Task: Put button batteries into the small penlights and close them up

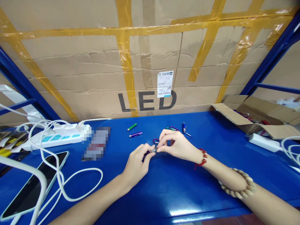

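My left hand (138,159) is closed round a small dark tube with a silver end, which looks like a mini flashlight (153,150). Thumb and fingertips of my right hand (172,142) pinch at that silver end; the exact part between them is hidden. Just behind the fingertips shows a purple-red carabiner (155,140); whether it hangs from the flashlight I cannot tell. Farther back lie a green tube (132,127) and a purple tube (135,134). Beyond my right hand are more carabiners (173,128) and a blue mini flashlight (184,127) with a clip.
On the left of the blue table (112,200) are a white power strip (58,137), looping white cables (81,170), a phone (35,184) and a blurred flat packet (96,143). At right stand an open carton (234,117) and a white adapter (264,142). A cardboard wall (93,68) rises behind.
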### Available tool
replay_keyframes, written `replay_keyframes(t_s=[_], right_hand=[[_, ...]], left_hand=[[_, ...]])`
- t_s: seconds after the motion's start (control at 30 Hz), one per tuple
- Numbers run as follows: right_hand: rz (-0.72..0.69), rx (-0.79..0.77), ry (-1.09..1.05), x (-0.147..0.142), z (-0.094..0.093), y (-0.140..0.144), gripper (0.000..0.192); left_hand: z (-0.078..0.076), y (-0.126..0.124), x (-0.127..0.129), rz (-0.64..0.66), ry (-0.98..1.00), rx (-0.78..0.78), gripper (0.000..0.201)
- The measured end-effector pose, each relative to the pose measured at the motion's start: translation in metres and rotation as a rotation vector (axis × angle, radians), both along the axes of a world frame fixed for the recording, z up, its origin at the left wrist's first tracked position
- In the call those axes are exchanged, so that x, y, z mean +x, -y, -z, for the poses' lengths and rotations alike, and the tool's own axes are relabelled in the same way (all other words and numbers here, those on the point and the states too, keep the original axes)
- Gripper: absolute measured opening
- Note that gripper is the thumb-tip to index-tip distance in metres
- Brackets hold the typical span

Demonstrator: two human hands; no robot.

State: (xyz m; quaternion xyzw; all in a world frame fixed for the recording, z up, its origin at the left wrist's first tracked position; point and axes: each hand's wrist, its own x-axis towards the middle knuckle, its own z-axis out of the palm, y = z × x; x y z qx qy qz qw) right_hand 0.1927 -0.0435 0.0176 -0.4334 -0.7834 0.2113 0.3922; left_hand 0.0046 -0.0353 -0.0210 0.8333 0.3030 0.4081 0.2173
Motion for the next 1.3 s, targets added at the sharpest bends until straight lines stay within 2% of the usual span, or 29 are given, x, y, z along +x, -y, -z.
replay_keyframes(t_s=[0.23, 0.63, 0.73, 0.9, 1.03, 1.2, 1.3], right_hand=[[-0.05, -0.153, -0.083, -0.002, -0.005, 0.0, 0.021], [-0.015, -0.314, -0.088, -0.002, -0.008, 0.002, 0.025], [-0.007, -0.345, -0.116, -0.002, -0.007, 0.001, 0.026], [0.003, -0.392, -0.144, -0.001, -0.005, -0.001, 0.028], [0.006, -0.35, -0.096, 0.001, -0.006, -0.002, 0.027], [0.006, -0.276, -0.072, 0.0, -0.006, -0.002, 0.027], [0.042, -0.262, -0.07, 0.002, -0.007, -0.003, 0.03]], left_hand=[[0.0, 0.001, 0.0, 0.002, 0.025, 0.077, 0.006], [0.001, 0.002, -0.001, -0.023, 0.027, 0.097, 0.005], [0.0, 0.003, 0.0, -0.039, 0.037, 0.05, 0.004], [-0.003, 0.003, 0.002, -0.026, 0.06, -0.051, 0.013], [-0.007, 0.004, 0.003, -0.021, 0.055, -0.149, 0.015], [-0.014, 0.006, 0.007, -0.012, 0.125, -0.349, 0.012], [-0.017, 0.007, 0.008, -0.005, 0.142, -0.391, 0.013]])
